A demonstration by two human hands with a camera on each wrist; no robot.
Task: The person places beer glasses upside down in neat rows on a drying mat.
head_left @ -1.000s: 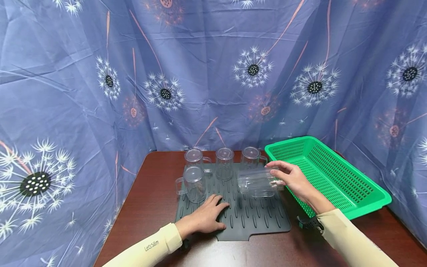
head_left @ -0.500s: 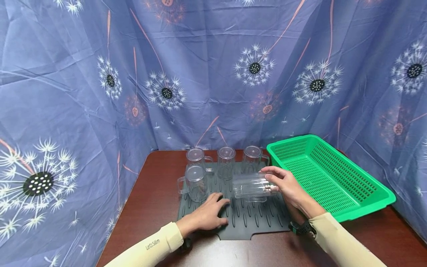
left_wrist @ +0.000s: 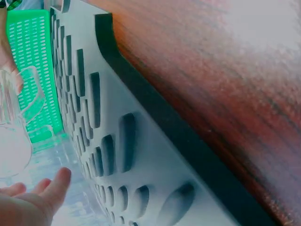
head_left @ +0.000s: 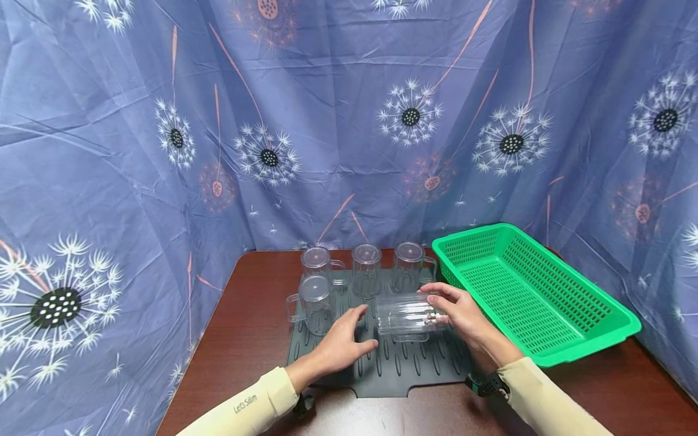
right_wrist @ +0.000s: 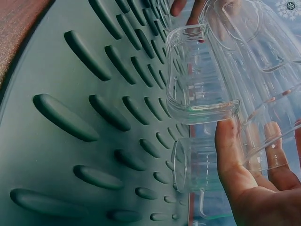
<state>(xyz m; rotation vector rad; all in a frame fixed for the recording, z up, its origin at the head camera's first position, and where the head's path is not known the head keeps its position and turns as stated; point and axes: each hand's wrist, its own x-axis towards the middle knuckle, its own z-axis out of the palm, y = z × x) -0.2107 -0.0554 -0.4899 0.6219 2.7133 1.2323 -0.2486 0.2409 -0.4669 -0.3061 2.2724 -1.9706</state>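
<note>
My right hand (head_left: pixel 463 318) grips a clear glass mug (head_left: pixel 406 316) near one end. The mug lies sideways in the air over a dark grey drying mat (head_left: pixel 387 369), its handle (right_wrist: pixel 202 113) pointing down toward the mat. Left of the mug's other end, my left hand (head_left: pixel 340 346) is held with thumb and fingers spread, holding nothing. In the left wrist view, its fingers (left_wrist: pixel 54 188) appear a little short of the mug (left_wrist: pixel 11 146). Several other glass mugs, among them a front-left one (head_left: pixel 316 306), stand upside down on the mat's back and left parts.
A green perforated plastic basket (head_left: pixel 586 351) sits at the right, with nothing seen inside. Everything stands on a reddish-brown table (head_left: pixel 218 357). A blue curtain with dandelion prints (head_left: pixel 338 151) hangs behind and at both sides.
My right hand has carried the mug left and toward me, away from the basket. The left hand has turned from palm-down over the mat to face the mug.
</note>
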